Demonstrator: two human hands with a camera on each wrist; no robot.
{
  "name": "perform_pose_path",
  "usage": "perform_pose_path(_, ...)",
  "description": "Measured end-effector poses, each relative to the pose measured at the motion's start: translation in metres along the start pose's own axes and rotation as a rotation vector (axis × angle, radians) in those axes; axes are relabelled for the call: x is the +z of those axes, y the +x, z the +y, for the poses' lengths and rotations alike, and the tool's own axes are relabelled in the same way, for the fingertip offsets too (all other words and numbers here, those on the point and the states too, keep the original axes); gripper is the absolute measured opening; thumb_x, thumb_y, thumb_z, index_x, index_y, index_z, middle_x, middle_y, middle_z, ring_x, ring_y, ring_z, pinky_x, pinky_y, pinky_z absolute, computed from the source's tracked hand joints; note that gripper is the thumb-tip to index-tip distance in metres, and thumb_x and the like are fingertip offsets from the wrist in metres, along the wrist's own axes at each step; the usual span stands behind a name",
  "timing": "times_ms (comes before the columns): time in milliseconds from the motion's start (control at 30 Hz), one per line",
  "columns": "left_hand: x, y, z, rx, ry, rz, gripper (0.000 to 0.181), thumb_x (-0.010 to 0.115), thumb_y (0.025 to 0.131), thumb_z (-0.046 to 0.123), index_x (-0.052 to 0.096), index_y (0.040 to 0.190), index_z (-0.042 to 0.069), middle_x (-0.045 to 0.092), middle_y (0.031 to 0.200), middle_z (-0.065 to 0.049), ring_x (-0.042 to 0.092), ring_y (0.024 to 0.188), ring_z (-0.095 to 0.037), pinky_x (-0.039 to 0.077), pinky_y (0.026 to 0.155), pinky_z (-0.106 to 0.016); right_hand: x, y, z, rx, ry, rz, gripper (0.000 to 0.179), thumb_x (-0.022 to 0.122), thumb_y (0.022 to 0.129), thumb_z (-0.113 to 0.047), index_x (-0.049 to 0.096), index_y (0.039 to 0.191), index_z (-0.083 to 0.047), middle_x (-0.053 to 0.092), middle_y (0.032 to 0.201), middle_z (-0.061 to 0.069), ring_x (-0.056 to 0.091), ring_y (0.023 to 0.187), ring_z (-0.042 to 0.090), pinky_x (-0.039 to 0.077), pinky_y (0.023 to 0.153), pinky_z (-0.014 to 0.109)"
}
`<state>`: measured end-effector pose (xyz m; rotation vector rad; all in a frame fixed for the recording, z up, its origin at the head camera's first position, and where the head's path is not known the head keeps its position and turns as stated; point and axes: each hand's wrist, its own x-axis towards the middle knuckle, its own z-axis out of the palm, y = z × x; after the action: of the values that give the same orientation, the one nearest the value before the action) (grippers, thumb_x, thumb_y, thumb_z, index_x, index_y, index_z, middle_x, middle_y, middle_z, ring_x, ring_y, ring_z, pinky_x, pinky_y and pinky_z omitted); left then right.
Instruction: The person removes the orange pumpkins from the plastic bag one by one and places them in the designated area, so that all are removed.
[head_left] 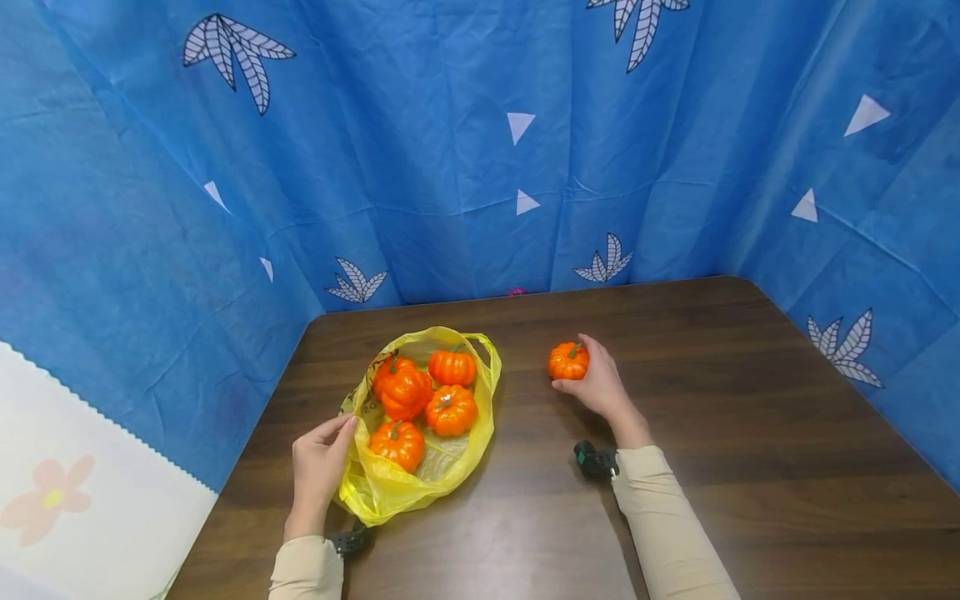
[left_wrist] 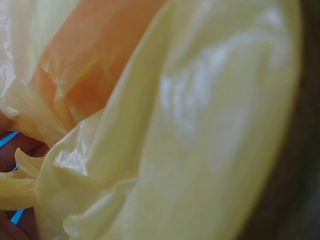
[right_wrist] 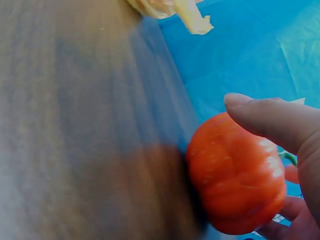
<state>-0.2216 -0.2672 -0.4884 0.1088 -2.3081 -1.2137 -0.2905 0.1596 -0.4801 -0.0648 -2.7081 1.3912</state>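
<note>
A thin yellow plastic bag (head_left: 480,417) lies spread wide at the mouth on the table, with several small shiny orange pumpkins (head_left: 452,410) inside. My left hand (head_left: 318,462) pinches the bag's left rim between thumb and fingers. In the left wrist view, the yellow plastic (left_wrist: 200,130) fills most of the picture and largely hides that hand. Right of the bag, my right hand (head_left: 600,383) holds another small orange pumpkin (head_left: 564,362) with a green stem. Up close, the thumb (right_wrist: 272,117) lies along one side of this pumpkin (right_wrist: 235,175), with fingers on the opposite side.
Both hands are over a dark brown wooden table (head_left: 720,400). A blue curtain (head_left: 465,167) with leaf and triangle prints hangs behind it and along the sides. At the lower left is a white cloth (head_left: 112,467) with a flower print.
</note>
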Motion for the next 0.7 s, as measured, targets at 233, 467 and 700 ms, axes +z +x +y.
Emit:
perform_pose_path(233, 0.001, 0.001, -0.001, 0.012, -0.008, 0.003, 0.018, 0.074, 0.091, 0.012, 0.078, 0.102, 0.000, 0.077, 0.100, -0.018, 0.055, 0.081, 0.018, 0.044, 0.073, 0.001, -0.012, -0.003, -0.015, 0.002, -0.030, -0.008, 0.096, 0.082, 0.083, -0.021, 0.022, 0.157, -0.008, 0.029, 0.160, 0.022, 0.033, 0.141, 0.044, 0.035, 0.112, 0.063)
perform_pose_path(467, 0.000, 0.001, 0.001, -0.002, -0.004, -0.004, 0.019, 0.074, 0.091, 0.013, 0.078, 0.104, 0.000, 0.077, 0.102, -0.017, 0.059, 0.083, 0.011, 0.044, 0.074, 0.001, -0.020, -0.007, -0.032, -0.053, -0.056, 0.022, 0.094, 0.082, 0.084, -0.026, 0.025, 0.157, -0.009, 0.031, 0.160, 0.020, 0.032, 0.143, 0.043, 0.034, 0.112, 0.065)
perform_pose_path(700, -0.001, 0.001, 0.001, 0.018, -0.022, -0.001, 0.018, 0.074, 0.091, 0.012, 0.078, 0.102, -0.001, 0.077, 0.100, -0.019, 0.056, 0.080, 0.017, 0.044, 0.073, 0.001, -0.021, -0.013, -0.048, -0.101, -0.044, 0.011, 0.089, 0.081, 0.085, -0.028, 0.029, 0.155, -0.007, 0.037, 0.156, 0.022, 0.038, 0.138, 0.043, 0.038, 0.112, 0.060)
